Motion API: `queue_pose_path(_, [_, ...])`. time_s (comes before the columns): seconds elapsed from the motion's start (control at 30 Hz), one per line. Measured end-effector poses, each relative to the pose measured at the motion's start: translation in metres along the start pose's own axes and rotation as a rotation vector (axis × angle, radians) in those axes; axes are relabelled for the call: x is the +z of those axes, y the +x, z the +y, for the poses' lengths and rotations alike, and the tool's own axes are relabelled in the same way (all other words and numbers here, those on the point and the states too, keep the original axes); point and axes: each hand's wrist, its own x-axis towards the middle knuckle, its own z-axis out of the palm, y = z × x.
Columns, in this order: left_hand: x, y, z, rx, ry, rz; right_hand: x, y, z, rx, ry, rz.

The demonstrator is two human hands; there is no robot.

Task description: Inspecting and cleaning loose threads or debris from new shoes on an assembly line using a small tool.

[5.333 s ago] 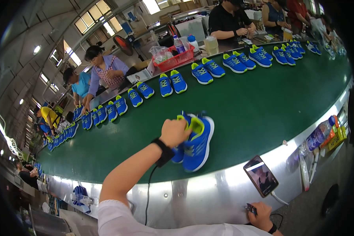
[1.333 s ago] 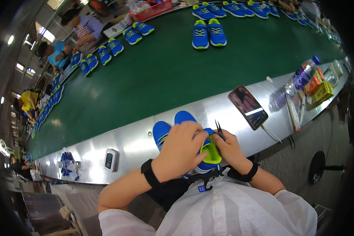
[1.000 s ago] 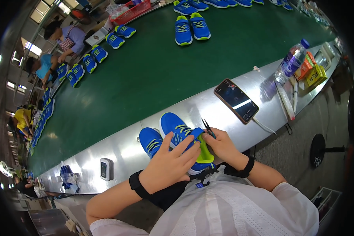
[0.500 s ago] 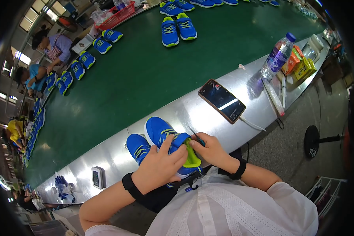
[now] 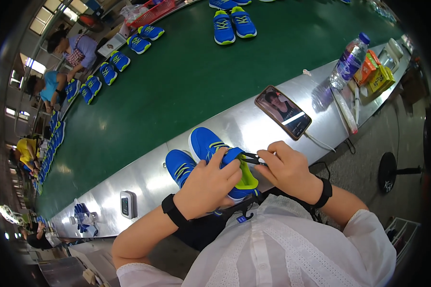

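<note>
A blue sneaker [image 5: 204,140] with lime laces and a lime lining lies on the metal table edge in front of me. My left hand [image 5: 208,185] is closed on it, fingers at the strap [image 5: 232,154] near the opening. My right hand [image 5: 292,171] grips a small pair of dark snips [image 5: 250,158], blades at the strap's end; whether they touch it I cannot tell. The handles are partly hidden in my fingers. A second blue sneaker [image 5: 179,164] sits just left of the first, partly covered by my left hand.
A phone [image 5: 283,113] with a white cable lies right of the shoes. Beyond it stand a bottle [image 5: 350,61] and small boxes [image 5: 379,79]. A small grey-white device [image 5: 127,204] rests at left. Blue sneakers [image 5: 234,26] stand on the green belt [image 5: 177,91]; co-workers [image 5: 84,50] are at left.
My right hand has drawn back to the right and turned, bringing the snips' blades beside the strap. My left hand stays on the sneaker. The whole view has shifted slightly.
</note>
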Motion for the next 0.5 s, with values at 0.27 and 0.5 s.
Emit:
queue_pose_path(0.27, [-0.011, 0.003, -0.005, -0.001, -0.158, 0.054, 0.012, 0.004, 0.016, -0.213, -0.168, -0.014])
queue_pose_path(0.5, [-0.016, 0.007, -0.032, -0.098, -0.214, 0.124, 0.017, -0.006, 0.016, -0.128, -0.127, 0.028])
